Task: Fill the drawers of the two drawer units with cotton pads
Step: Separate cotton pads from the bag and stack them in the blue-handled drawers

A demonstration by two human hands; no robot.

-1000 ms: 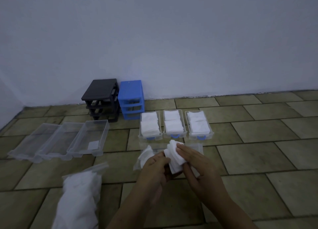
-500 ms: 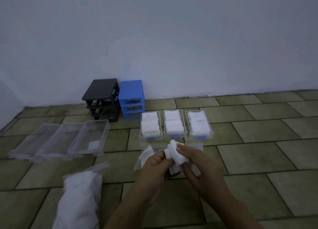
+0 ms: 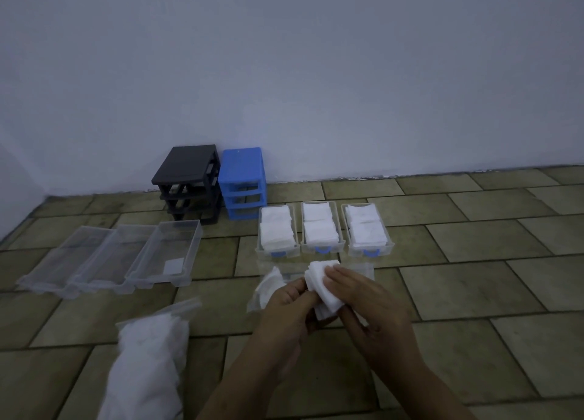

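Note:
Both of my hands hold a small stack of white cotton pads (image 3: pixel 322 280) above the tiled floor. My left hand (image 3: pixel 284 312) grips the stack from the left, and my right hand (image 3: pixel 366 306) pinches it from the right with the thumb on top. Three clear drawers with blue handles, packed with pads (image 3: pixel 277 230) (image 3: pixel 319 227) (image 3: pixel 366 228), sit in a row just beyond. Three clear drawers (image 3: pixel 167 252) (image 3: pixel 104 261) (image 3: pixel 50 261) lie to the left; the nearest holds a single pad. A black drawer frame (image 3: pixel 189 179) and a blue frame (image 3: pixel 243 182) stand against the wall, drawerless.
A clear plastic bag full of cotton pads (image 3: pixel 148 356) lies at the lower left. A crumpled clear wrapper with a few pads (image 3: pixel 268 284) rests on the floor under my hands. The white wall (image 3: pixel 284 72) closes off the far side.
My hands have shifted slightly on the pad stack, working it between the fingers. Nothing else on the floor has moved.

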